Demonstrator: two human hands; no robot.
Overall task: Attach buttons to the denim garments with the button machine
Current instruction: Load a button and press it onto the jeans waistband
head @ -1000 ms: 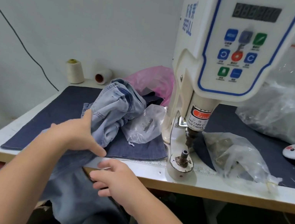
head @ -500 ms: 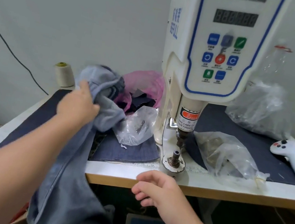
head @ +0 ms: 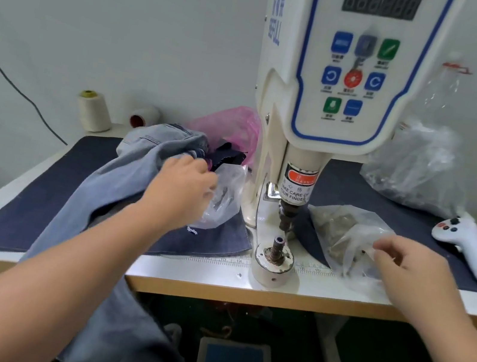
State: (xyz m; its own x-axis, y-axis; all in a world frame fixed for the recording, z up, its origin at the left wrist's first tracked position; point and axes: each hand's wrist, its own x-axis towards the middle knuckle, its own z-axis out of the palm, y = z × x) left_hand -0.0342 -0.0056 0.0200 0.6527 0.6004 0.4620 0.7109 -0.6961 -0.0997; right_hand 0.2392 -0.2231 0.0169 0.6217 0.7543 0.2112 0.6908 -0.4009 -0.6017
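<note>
Two hands out, no button set as far as I can see. My left hand [head: 180,190] sits on the light denim garment [head: 123,180], fingers curled at its bunched top edge, but whether they grip the cloth or the small clear bag [head: 225,197] just beside it I cannot tell; the fingertips are hidden. The garment lies heaped on the left of the counter [head: 208,280], on a dark denim mat [head: 47,205], and its leg hangs over the front edge toward my lap. My right hand [head: 410,260] is at the clear bag of buttons [head: 345,233] right of the machine, finger and thumb pinching the near edge of the plastic. The button machine [head: 335,86] stands between my hands, its lower die post [head: 277,246] bare, no cloth over it and no button on it that I can make out. So progress looks early for this piece: garment brought up, not yet laid under the head. Left to do, I judge: take a button from the bag, load it, slide the waistband over the post, fire. Other stuff: pink bag [head: 233,129] behind the garment, thread cones [head: 94,111] at back left, white controller [head: 466,247] far right.
</note>
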